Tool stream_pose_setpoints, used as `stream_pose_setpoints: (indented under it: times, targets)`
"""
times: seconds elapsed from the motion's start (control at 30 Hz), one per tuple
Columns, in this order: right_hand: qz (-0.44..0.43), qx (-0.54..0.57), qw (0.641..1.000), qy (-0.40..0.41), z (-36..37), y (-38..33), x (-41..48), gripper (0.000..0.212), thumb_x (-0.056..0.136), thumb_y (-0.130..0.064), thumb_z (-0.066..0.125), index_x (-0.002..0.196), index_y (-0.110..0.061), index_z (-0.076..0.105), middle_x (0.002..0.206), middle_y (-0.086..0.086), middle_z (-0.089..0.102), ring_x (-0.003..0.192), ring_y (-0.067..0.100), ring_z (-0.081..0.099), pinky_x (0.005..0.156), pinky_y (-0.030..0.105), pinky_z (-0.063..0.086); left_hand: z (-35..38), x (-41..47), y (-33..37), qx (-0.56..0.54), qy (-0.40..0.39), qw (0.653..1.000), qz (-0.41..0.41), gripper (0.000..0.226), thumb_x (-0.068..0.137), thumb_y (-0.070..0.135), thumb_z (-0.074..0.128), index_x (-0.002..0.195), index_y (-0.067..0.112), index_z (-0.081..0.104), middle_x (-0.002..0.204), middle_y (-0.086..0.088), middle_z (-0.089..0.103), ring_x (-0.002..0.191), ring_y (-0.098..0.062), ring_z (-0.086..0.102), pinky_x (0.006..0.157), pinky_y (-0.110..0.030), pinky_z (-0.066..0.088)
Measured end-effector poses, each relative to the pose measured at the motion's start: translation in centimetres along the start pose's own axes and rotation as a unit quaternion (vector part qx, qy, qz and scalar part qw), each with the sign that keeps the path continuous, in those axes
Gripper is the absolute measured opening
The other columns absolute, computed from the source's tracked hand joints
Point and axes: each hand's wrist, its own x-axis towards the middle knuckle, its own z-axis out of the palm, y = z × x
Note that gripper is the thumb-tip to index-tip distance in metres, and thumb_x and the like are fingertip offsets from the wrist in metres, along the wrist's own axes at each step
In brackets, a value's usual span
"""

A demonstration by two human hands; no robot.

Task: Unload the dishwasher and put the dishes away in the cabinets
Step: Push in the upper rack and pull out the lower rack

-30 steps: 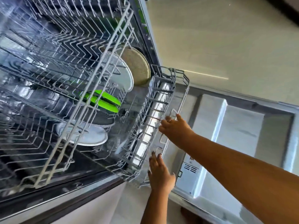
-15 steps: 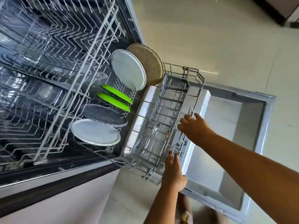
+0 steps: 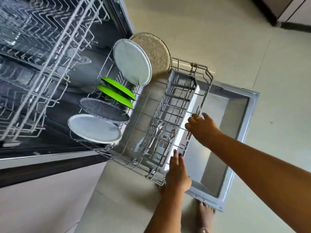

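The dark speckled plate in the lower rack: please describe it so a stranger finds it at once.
Start at the lower rack over the open dishwasher door, where six plates stand in a row. The dark speckled plate stands between two green plates and a white plate; it alone is dark grey.

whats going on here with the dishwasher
A person stands at the open dishwasher. The right hand grips the front rail of the lower rack, which sits out over the dropped door; the left hand rests straight fingers on its near corner. In it stand two white plates, two green plates, a grey plate and a beige plate. A spoon lies in the cutlery basket.
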Motion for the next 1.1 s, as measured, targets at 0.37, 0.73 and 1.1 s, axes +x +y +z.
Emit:
stream_pose_setpoints:
  times: [0.37,0.73,1.1]
  targets:
    - [0.016,-0.019,0.997,-0.078,3.8,3.1,-4.7,0.054,0.096,-0.02,0.048,0.145,-0.02,0.027,0.154,0.005,0.021,0.147,0.025,0.009,0.118,0.049,0.013,3.1,-1.2,2.8,0.053,-0.046,0.997,0.03,0.081,0.092,0.013,0.051,0.151,0.017,-0.005,0.158,0.0,-0.015,0.147,-0.02,-0.004,0.116,-0.036,0.025]
    - [0.03,-0.013,0.995,-0.094,5.2,4.0,-5.7,0.058,0.095,-0.022,0.05,0.147,-0.02,0.023,0.156,0.005,0.018,0.148,0.024,0.005,0.117,0.05,0.012,3.1,-1.9,3.9,0.054,-0.02,0.995,0.079,0.076,0.093,0.014,0.049,0.151,0.017,0.0,0.16,0.0,-0.007,0.147,-0.019,-0.002,0.119,-0.033,0.016]
    - [0.052,-0.039,0.983,-0.172,4.7,2.9,-5.0,0.061,0.097,-0.029,0.043,0.15,-0.016,0.014,0.159,0.007,0.009,0.148,0.027,-0.008,0.118,0.051,0.0,-0.5,-1.3,2.6,0.031,0.044,0.996,0.076,0.075,0.095,0.016,0.049,0.151,0.02,0.0,0.16,0.002,-0.005,0.147,-0.017,-0.001,0.12,-0.035,0.017]
